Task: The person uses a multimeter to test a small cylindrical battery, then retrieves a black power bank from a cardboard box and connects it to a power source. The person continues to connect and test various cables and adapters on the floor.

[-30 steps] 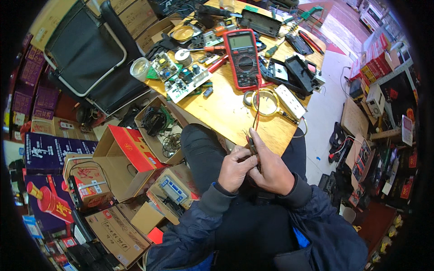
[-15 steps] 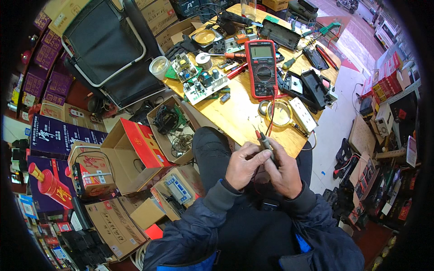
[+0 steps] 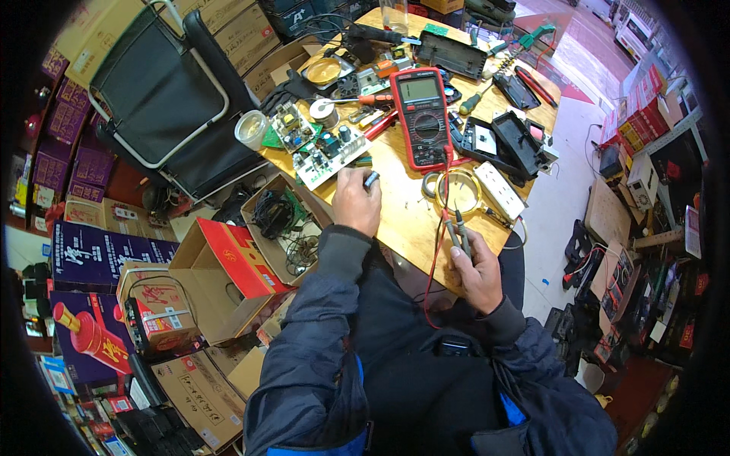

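My left hand [image 3: 355, 204] is at the table's near left edge, its fingers closed on a small dark cylindrical capacitor [image 3: 371, 180]. Just beyond it lies a circuit board [image 3: 325, 158] crowded with components. In my right hand [image 3: 479, 275] are two test probes [image 3: 455, 229], one red and one black, held side by side with the tips pointing up and away from me. Their leads hang in a loop toward my lap. A red-framed digital multimeter [image 3: 424, 121] lies face up past my hands, its leads plugged in at the near end.
A yellow ring-shaped coil [image 3: 461, 190] and a white power strip [image 3: 501, 190] lie right of the multimeter. Open black plastic cases [image 3: 518, 144], pliers [image 3: 537, 85] and screwdrivers crowd the far side. Cardboard boxes [image 3: 228, 262] stand left of the table, beside a folding chair [image 3: 167, 99].
My hands were together around the probes and have parted. The left moved forward and left to the capacitor, which lay on the table. The right kept both probes and moved slightly right.
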Motion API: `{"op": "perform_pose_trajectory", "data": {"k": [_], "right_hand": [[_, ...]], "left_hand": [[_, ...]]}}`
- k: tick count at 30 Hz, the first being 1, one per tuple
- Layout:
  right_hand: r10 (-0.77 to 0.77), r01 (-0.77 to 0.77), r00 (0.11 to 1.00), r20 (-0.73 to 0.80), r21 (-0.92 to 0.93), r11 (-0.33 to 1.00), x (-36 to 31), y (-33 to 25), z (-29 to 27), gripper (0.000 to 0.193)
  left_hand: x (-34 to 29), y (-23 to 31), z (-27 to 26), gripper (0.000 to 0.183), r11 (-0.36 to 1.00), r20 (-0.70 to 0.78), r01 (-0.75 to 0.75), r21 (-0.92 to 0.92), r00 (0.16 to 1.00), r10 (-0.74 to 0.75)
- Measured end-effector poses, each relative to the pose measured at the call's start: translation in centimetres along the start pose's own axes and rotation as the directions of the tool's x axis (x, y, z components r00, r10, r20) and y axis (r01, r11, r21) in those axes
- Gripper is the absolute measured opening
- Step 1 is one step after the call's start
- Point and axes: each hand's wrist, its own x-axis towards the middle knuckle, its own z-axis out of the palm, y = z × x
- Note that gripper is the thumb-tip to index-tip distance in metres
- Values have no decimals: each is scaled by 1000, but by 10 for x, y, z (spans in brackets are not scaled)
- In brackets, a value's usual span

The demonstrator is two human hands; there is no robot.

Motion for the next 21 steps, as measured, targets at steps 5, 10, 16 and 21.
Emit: {"op": "perform_pose_trajectory", "data": {"k": [5, 10, 16, 21], "right_hand": [[36, -36, 999, -29, 5, 999, 6, -3, 2, 35], [75, -74, 997, 10, 371, 926, 17, -17, 0, 28], [97, -129, 989, 108, 347, 929, 30, -19, 15, 27], [-10, -7, 999, 50, 316, 949, 32, -7, 17, 25]], "left_hand": [[-31, 21, -13, 20, 734, 268, 297, -610, 950, -162], [-64, 39, -11, 22, 395, 473, 433, -810, 881, 3], [-90, 47, 4, 30, 218, 568, 553, -804, 823, 5], [-93, 41, 6, 30, 237, 557, 541, -807, 830, -1]]}}
